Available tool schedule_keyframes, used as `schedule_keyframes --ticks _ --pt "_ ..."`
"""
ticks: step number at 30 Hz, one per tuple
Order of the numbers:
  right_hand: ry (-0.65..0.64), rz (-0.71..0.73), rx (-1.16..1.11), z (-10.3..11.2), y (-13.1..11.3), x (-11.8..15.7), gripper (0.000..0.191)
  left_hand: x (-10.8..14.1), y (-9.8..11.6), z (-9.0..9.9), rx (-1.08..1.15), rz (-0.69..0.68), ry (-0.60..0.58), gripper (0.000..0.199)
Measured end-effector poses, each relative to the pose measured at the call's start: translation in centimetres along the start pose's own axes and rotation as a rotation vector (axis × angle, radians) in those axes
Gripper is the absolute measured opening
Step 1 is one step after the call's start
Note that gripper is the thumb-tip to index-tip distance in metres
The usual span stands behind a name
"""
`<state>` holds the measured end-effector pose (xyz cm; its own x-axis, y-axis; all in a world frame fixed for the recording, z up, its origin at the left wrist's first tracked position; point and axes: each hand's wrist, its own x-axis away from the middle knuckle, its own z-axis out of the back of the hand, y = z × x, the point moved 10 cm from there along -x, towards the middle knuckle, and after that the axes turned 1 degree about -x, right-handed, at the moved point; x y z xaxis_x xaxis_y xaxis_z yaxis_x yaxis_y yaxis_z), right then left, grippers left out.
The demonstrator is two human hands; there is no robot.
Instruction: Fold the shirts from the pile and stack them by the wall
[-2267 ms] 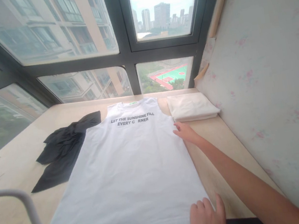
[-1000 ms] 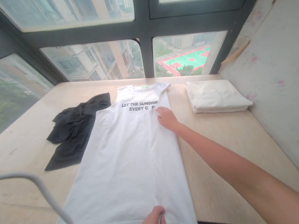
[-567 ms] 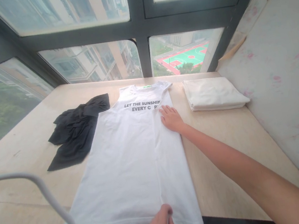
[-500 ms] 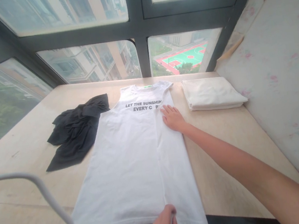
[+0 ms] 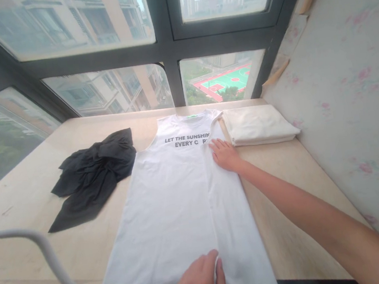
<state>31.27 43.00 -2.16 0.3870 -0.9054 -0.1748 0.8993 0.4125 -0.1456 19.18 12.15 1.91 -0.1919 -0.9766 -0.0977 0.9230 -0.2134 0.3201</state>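
A white sleeveless shirt (image 5: 170, 209) with dark lettering across its chest lies spread on a pale wooden surface, collar toward the window. Its right side is folded inward over part of the print. At the bottom centre my left hand (image 5: 201, 282) pinches the shirt's fabric near the hem. My right hand (image 5: 225, 155) rests on the folded part beside the lettering, fingers spread and palm down.
A crumpled black garment (image 5: 97, 170) lies left of the shirt. Folded cream cloth (image 5: 259, 124) sits at the back right, by the floral wall (image 5: 352, 106). A pale curved tube (image 5: 48, 253) rises at the lower left. Windows stand behind the wooden surface (image 5: 287, 194).
The view has shifted, and the shirt now sits slightly further right in it, against the cream cloth. My left hand still pinches the fabric, my right hand still lies on the fold.
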Motion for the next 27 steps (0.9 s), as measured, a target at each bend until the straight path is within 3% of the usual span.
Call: schedule_keyframes --ticks 3,8,11,14,19,23,27 --pt "0.019 -0.043 -0.046 0.4 0.0 -0.6 0.044 -4.1 1.4 1.4 -0.046 -0.108 0.125 0.032" --pt "0.049 -0.162 -0.065 0.2 1.2 -3.9 0.050 -8.3 2.2 -1.8 -0.155 -0.195 0.109 0.058" --pt "0.060 -0.243 -0.070 -0.6 2.8 -7.4 0.056 -8.4 1.8 -3.1 -0.209 -0.221 0.098 0.062" --pt "0.069 -0.306 -0.085 -1.6 4.8 -11.5 0.057 -8.1 1.5 -3.2 -0.248 -0.233 0.139 0.063" --pt "0.090 -0.288 -0.120 -3.2 7.8 -17.3 0.052 -8.2 1.5 -3.8 -0.240 -0.246 0.147 0.067" --pt "0.134 -0.269 -0.161 -3.8 9.7 -19.8 0.052 -8.4 1.4 -4.2 -0.185 -0.222 0.152 0.066" --pt "0.123 -0.280 -0.299 -3.5 9.7 -19.9 0.052 -8.5 1.5 -4.2 -0.190 -0.226 0.121 0.066"
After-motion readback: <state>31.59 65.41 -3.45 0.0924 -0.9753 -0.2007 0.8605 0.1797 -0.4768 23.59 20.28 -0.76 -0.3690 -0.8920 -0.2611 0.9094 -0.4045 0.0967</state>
